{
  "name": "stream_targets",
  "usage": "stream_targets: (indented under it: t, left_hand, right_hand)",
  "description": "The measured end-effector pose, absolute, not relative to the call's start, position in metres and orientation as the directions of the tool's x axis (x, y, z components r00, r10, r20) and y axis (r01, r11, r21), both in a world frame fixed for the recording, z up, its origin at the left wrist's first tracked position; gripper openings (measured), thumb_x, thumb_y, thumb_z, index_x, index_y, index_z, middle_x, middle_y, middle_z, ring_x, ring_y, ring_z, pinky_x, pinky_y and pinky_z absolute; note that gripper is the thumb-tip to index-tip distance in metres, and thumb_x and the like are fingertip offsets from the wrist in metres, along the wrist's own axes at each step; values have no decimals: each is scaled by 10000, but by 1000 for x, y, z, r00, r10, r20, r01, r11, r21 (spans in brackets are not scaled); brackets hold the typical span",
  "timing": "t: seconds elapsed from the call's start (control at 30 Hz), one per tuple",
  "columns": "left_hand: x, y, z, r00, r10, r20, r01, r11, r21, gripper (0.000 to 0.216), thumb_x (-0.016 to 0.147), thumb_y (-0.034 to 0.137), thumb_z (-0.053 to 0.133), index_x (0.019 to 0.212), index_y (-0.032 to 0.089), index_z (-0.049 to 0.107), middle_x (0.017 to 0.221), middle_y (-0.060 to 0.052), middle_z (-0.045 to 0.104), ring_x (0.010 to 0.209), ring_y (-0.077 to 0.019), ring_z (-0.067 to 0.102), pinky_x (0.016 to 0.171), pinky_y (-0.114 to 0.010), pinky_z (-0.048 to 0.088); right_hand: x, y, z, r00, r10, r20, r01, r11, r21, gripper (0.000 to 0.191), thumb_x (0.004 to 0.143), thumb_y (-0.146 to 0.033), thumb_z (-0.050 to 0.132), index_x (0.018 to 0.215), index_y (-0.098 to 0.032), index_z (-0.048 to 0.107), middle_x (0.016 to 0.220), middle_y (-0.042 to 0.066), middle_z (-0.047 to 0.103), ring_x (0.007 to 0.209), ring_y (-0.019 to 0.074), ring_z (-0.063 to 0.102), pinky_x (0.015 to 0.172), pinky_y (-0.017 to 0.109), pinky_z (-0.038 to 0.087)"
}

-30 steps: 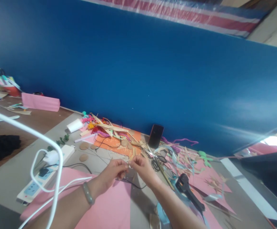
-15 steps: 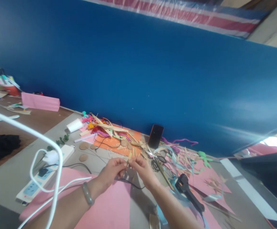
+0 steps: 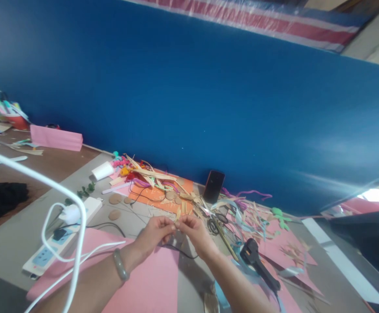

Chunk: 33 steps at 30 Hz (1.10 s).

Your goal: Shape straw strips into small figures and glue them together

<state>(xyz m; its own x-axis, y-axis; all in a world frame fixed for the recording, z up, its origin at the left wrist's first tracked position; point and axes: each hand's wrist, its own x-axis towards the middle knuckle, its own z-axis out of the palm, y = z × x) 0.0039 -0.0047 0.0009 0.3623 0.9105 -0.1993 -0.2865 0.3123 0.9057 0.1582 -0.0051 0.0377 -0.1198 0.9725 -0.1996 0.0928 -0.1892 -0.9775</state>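
My left hand (image 3: 154,234) and my right hand (image 3: 193,232) meet low in the middle of the view, fingertips pinched together on a small pale strip (image 3: 177,216) that sticks up between them. A grey-green bangle (image 3: 120,264) sits on my left wrist. Both hands hover just above a pink sheet (image 3: 150,278) on the grey table. Straw-coloured strips and coloured paper scraps (image 3: 157,178) lie just beyond the fingers on an orange sheet (image 3: 150,194).
A black glue gun (image 3: 257,263) lies right of my right forearm, scissors (image 3: 216,221) behind it. A dark phone (image 3: 214,186) leans on the blue wall. A power strip (image 3: 51,248) with white cables (image 3: 75,243) lies left. A pink box (image 3: 55,138) stands far left.
Both hands stay pinched together and have shifted slightly towards the wall and left; the pale strip now shows above the fingertips. The view has barely moved.
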Motion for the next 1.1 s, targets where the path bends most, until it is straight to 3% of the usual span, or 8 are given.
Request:
stream_targets:
  t: [0.3,0.5,0.73,1.1]
  left_hand:
    - [3,-6,9,424,873,-242,-355,407,842,305,692,409,711,639,132,595,454,47,479,399,-57,379,428,-205,218]
    - [5,-6,13,432,844,-319,-384,491,782,272,666,374,717,627,142,580,433,69,454,374,-44,316,404,-202,182]
    - [2,-4,8,437,864,-251,-370,427,825,254,702,359,694,639,136,590,438,61,468,388,-49,348,422,-199,198]
    - [3,-2,-5,362,917,-166,-251,267,930,226,724,339,682,663,133,613,457,52,493,400,-61,399,416,-187,264]
  right_hand:
    - [158,-5,39,-92,975,-203,98,-194,-976,309,648,-436,755,625,-165,608,539,-34,564,502,92,420,500,228,316]
    - [156,-6,39,-86,975,-203,77,-196,-977,305,634,-428,762,593,-166,612,523,-43,545,520,95,430,533,233,332]
    - [157,-5,40,-120,968,-221,42,-217,-975,271,621,-389,779,603,-166,625,530,-41,565,517,96,443,542,237,335]
    - [158,-7,35,-120,969,-214,3,-215,-977,309,653,-349,756,556,-177,519,499,-62,515,507,88,414,534,225,310]
